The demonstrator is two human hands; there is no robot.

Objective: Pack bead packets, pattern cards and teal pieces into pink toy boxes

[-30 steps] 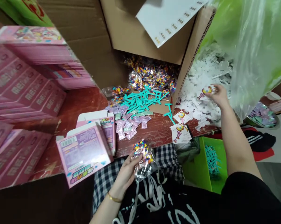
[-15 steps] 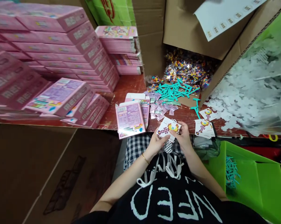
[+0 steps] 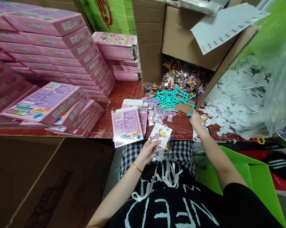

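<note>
My left hand (image 3: 149, 151) is closed on a white pattern card (image 3: 160, 135) printed with a yellow and maroon design. Under the card, a white lattice piece (image 3: 160, 154) and clear plastic show in the same grip. On the right of the table, my right hand (image 3: 196, 121) has its fingers closed at a teal T-shaped plastic piece (image 3: 192, 106); the fingertips are partly hidden. More pattern cards (image 3: 195, 135) lie under and beside my right wrist. Farther back is a pile of similar teal pieces (image 3: 172, 97), with small lilac sachets (image 3: 160, 114) in front of it.
Two flat lilac cartons (image 3: 127, 125) lie at the table's front edge. Pink boxes (image 3: 69, 41) are stacked at the left. Bags of colored beads (image 3: 183, 77) fill a cardboard box behind. White pieces (image 3: 230, 98) heap at the right, above a green bin (image 3: 259, 180).
My right hand has left the card and reached right and forward to the teal pieces. My left hand keeps the card and lattice piece. The view has shifted slightly.
</note>
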